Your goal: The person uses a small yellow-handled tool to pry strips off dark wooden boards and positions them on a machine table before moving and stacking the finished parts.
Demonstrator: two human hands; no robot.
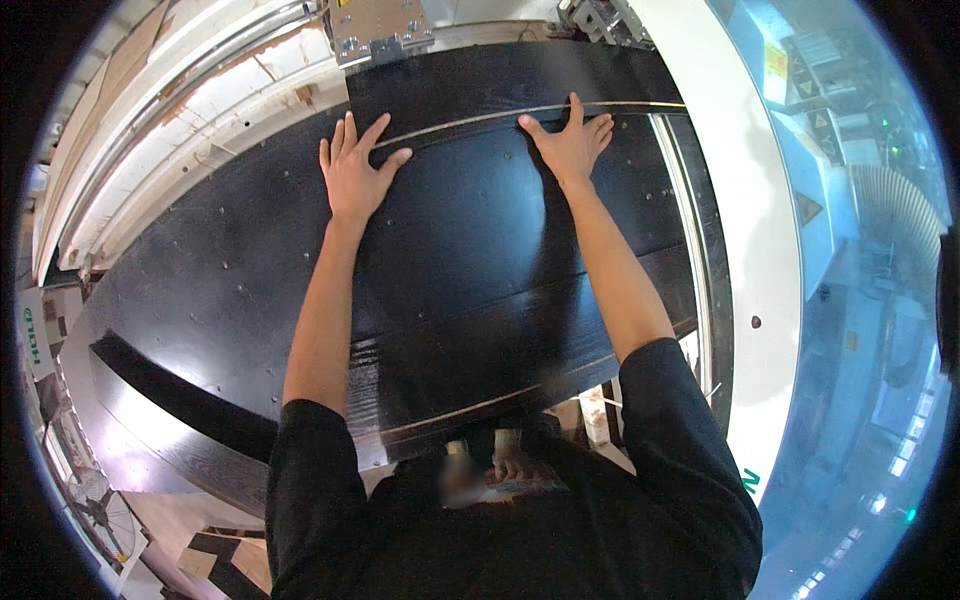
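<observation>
My left hand lies with fingers spread at the left end of a pale-edged, black wood-grain board. Its thumb sits just on my side of the pale edge. Farther right, my right hand is also spread, its index finger reaching over that edge and its thumb beside it. Neither hand grasps anything. Both forearms stretch over a glossy black machine table dotted with small round studs. Closer to my body lies a dark wood-grain strip with a pale near edge.
Metal machine fittings stand beyond the board. A white curved housing borders the table on the right, with a pale metal rail just inside it. White beams run along the far left. Board offcuts lie at lower left.
</observation>
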